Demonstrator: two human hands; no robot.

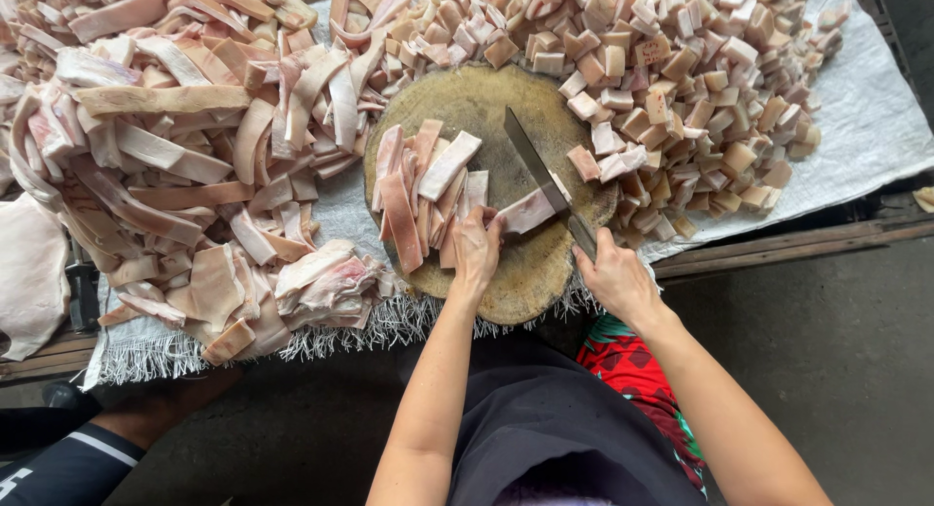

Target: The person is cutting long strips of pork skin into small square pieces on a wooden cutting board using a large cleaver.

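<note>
Wooden and round, the chopping block (486,112) sits at the near edge of the white woven sheet (866,126). My left hand (476,248) presses flat on a pale meat strip (526,212) near the block's middle, fingers curled over its end. My right hand (613,272) is clenched around the cleaver (537,165) handle at the block's near right edge, blade resting across the strip. More strips (418,190) lie on the block's left half. Long strips (165,146) heap toward the sheet's left edge, cut cubes (681,68) toward its far right corner
</note>
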